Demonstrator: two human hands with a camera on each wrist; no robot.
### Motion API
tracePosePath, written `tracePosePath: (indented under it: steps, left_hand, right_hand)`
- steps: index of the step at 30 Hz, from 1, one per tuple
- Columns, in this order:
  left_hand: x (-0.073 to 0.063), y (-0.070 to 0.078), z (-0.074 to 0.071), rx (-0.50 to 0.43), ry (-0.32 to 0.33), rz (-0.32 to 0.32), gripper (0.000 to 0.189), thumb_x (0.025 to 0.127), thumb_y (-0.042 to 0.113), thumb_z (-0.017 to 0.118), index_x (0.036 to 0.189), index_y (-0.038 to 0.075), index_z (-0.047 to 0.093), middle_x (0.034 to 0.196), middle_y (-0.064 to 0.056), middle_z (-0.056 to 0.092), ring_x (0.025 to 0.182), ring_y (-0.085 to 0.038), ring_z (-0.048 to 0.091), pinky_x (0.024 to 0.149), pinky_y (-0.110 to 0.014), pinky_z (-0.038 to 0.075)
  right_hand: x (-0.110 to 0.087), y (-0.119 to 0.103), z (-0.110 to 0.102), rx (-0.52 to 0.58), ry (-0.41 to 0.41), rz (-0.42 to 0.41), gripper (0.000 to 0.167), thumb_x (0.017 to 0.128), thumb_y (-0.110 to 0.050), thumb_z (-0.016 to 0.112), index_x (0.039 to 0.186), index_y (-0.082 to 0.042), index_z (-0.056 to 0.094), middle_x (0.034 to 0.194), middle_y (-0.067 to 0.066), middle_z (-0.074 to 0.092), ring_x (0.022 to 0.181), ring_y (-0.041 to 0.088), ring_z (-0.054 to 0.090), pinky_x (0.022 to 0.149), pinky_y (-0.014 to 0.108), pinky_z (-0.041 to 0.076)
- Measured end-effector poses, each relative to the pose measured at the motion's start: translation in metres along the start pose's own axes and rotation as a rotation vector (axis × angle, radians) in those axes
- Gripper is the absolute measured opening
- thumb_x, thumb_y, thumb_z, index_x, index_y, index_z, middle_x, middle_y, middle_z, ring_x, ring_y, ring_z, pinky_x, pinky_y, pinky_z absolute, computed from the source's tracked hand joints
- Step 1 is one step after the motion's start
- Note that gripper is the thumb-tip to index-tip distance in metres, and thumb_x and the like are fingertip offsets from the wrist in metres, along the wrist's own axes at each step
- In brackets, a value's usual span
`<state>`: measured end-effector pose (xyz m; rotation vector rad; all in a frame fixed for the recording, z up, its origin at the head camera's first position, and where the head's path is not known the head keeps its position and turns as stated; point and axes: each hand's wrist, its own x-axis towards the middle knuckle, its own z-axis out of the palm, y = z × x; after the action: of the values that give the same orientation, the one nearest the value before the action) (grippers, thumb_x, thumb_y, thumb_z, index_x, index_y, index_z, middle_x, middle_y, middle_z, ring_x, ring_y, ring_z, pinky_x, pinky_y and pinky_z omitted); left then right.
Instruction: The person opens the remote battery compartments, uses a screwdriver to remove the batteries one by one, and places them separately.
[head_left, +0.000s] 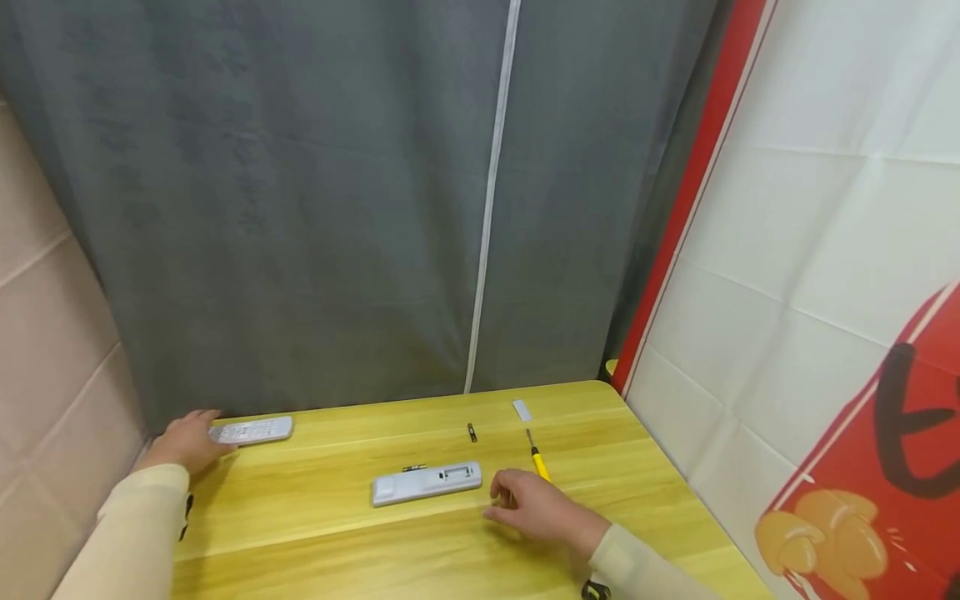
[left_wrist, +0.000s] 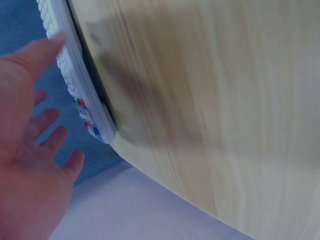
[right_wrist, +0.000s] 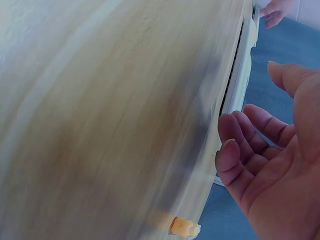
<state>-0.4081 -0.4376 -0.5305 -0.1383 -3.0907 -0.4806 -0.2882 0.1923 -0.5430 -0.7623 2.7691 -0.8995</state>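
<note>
My left hand [head_left: 187, 443] is at the left end of a white remote control [head_left: 261, 430], which lies buttons up at the table's far left. In the left wrist view its thumb overlaps the remote's edge and the fingers are spread; whether they touch is unclear. My right hand [head_left: 536, 507] hovers with loosely bent fingers and holds nothing. Just left of it, a second remote control [head_left: 408, 487] lies face down, its battery compartment uncovered. One small battery [head_left: 414, 468] lies behind that remote, another battery [head_left: 472, 432] farther back. A yellow-handled screwdriver [head_left: 540, 467] is partly hidden behind the right hand.
A small white battery cover [head_left: 521, 410] lies near the back right of the wooden table [head_left: 315, 533]. A grey curtain [head_left: 300, 208] hangs along the back edge. White panels [head_left: 757, 250] stand to the right and a pale wall [head_left: 52, 333] to the left.
</note>
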Motion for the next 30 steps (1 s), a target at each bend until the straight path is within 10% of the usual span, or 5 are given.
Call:
tracePosePath:
  steps: [30]
  left_hand:
    - [-0.010, 0.002, 0.014, 0.018, -0.013, 0.028, 0.070, 0.093, 0.041, 0.087, 0.128, -0.015, 0.064, 0.117, -0.045, 0.058, 0.106, -0.061, 0.062, 0.091, -0.073, 0.051]
  right_hand:
    - [-0.003, -0.003, -0.004, 0.033, -0.022, 0.032, 0.023, 0.103, -0.038, 0.081, 0.107, -0.018, 0.071, 0.084, -0.011, 0.062, 0.071, 0.004, 0.056, 0.066, 0.026, 0.051]
